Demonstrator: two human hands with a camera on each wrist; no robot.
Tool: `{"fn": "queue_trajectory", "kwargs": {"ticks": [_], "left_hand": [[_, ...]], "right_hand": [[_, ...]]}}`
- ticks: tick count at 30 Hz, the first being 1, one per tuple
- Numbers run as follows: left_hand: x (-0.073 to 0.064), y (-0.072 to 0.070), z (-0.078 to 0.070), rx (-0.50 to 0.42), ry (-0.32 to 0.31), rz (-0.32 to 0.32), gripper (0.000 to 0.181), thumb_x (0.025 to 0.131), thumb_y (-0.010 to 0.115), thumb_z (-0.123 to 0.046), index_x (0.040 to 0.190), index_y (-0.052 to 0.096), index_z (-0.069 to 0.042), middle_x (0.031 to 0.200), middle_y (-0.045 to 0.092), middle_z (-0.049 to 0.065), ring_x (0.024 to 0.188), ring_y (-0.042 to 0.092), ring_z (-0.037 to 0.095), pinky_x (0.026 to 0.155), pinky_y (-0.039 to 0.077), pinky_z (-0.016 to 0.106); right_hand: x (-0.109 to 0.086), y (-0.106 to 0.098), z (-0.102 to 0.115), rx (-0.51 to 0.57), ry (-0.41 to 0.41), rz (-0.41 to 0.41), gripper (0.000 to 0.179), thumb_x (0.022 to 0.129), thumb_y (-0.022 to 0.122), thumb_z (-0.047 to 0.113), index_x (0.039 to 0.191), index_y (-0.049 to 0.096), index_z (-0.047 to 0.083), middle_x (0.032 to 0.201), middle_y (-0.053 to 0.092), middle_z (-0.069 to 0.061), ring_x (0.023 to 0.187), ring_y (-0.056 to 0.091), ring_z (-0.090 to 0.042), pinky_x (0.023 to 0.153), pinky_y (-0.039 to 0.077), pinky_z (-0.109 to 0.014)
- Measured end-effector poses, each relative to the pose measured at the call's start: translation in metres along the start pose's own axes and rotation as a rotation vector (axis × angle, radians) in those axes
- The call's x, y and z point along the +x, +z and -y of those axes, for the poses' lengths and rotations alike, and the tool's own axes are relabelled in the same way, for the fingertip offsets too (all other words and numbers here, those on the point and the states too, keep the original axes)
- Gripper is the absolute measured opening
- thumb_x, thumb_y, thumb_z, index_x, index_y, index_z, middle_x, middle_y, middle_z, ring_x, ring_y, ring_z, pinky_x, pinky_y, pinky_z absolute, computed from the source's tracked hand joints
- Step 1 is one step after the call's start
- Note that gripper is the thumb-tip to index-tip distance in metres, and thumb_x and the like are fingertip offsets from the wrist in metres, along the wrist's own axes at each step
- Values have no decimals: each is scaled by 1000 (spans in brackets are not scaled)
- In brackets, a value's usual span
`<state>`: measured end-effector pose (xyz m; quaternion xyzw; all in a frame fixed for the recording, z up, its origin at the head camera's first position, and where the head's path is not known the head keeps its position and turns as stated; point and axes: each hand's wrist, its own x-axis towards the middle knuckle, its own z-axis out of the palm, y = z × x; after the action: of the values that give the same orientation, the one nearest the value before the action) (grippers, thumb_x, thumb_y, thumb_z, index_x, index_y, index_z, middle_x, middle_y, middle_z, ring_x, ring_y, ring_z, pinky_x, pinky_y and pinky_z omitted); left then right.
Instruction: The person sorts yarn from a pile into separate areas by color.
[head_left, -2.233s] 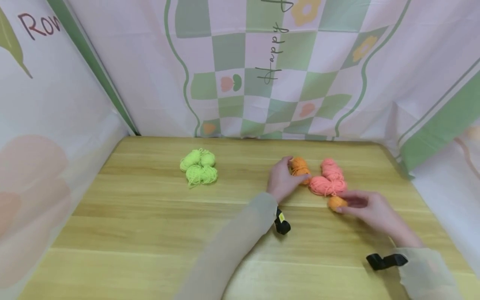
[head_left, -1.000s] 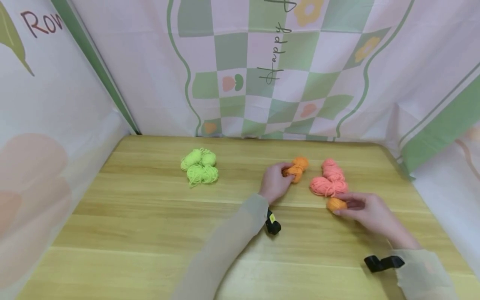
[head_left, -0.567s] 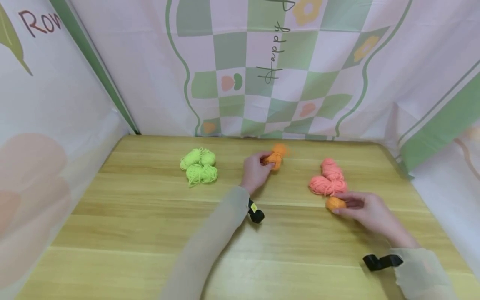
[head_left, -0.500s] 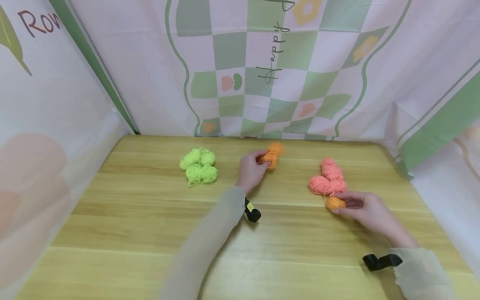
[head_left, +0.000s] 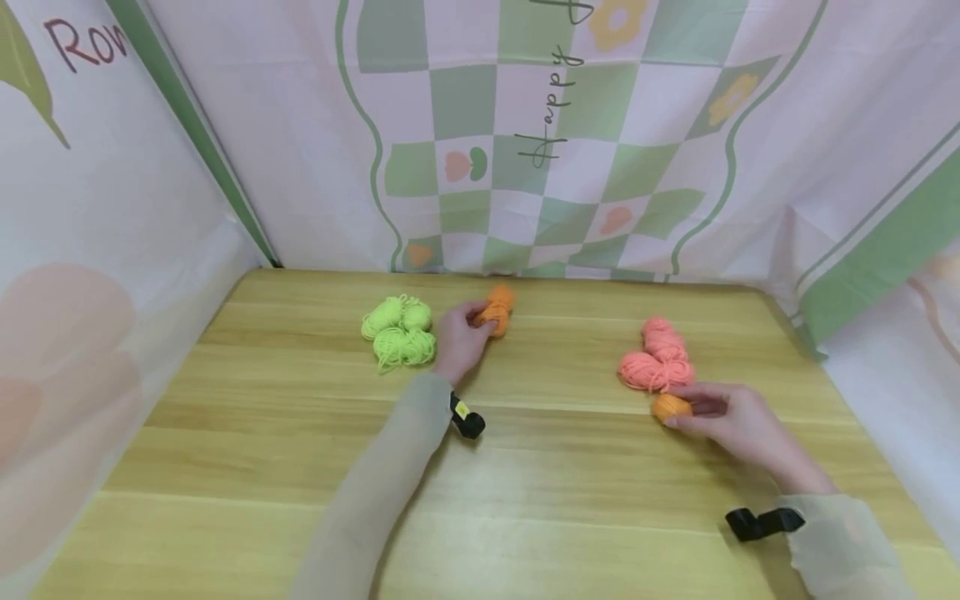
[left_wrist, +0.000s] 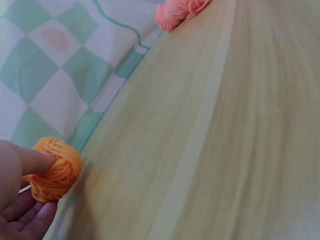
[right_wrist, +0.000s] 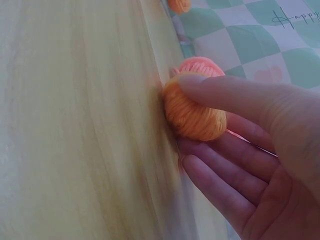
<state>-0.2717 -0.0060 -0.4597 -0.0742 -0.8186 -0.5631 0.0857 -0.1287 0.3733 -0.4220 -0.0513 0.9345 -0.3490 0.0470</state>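
Observation:
My left hand [head_left: 462,340] pinches an orange yarn skein [head_left: 496,312] near the back edge of the table; in the left wrist view the thumb presses on the yarn [left_wrist: 60,170] with fingers beneath. A second orange yarn ball [head_left: 672,408] is pinched between thumb and fingers of my right hand [head_left: 731,421], just in front of the pink yarn skeins [head_left: 656,367]. The right wrist view shows that orange ball [right_wrist: 195,112] under the thumb, with pink yarn [right_wrist: 202,65] partly hidden behind it.
Several lime-green yarn balls [head_left: 402,346] lie clustered left of my left hand. A wooden table [head_left: 525,500] carries everything. Patterned cloth [head_left: 517,167] hangs along its back edge, and cloth also stands at the left and right sides.
My left hand has taken the orange skein from beside the pink yarn and carried it left, toward the green cluster. My right hand has stayed nearly still with its orange ball.

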Motion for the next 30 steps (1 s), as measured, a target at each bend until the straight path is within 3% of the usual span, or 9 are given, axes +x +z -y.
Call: {"fn": "queue_trajectory", "kwargs": {"ticks": [9, 13, 30], "left_hand": [[-3, -3, 2, -5, -57, 7, 43, 88, 83, -17, 125, 69, 0, 113, 72, 14, 98, 66, 22, 86, 54, 32], [-2, -3, 4, 17, -61, 19, 46, 86, 85, -19, 125, 69, -1, 114, 72, 13, 99, 66, 21, 87, 54, 31], [-1, -5, 3, 68, -56, 16, 47, 86, 85, -23, 125, 70, -1, 114, 73, 12, 99, 67, 20, 87, 55, 31]], "right_hand": [[0, 0, 3, -15, -16, -9, 56, 85, 86, 33, 126, 68, -1, 113, 71, -20, 93, 70, -24, 75, 56, -22], [-1, -1, 3, -15, -52, -23, 54, 84, 86, 28, 125, 68, -1, 111, 72, -19, 89, 70, -17, 74, 57, -22], [-2, -31, 30, 0, -144, -210, 46, 86, 85, 22, 124, 70, 3, 108, 73, -17, 86, 68, -1, 69, 55, -15]]}}
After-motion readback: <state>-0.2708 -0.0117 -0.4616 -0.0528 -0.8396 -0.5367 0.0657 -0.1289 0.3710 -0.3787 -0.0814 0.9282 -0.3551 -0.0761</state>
